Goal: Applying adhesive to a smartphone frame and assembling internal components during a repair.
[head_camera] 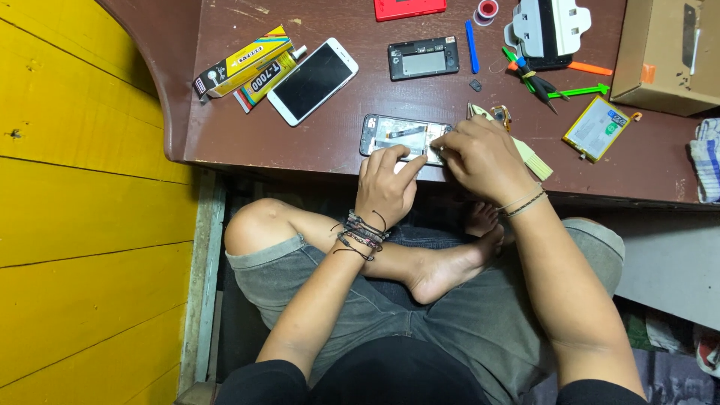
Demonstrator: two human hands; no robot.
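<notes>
Two hands: on opened phone frame.
Left hand: fingers flat, steadying it.
Right hand: fingertips pinched at its 3 o'clock end; contents hidden.
Advice: keep frame pinned.

Probably a small phone repair bench, opened phones, loose battery, glue tube, pry tools on brown desk

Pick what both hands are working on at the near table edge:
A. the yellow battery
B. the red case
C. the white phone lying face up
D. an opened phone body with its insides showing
D: the left hand and right hand both rest on the opened phone body.
</notes>
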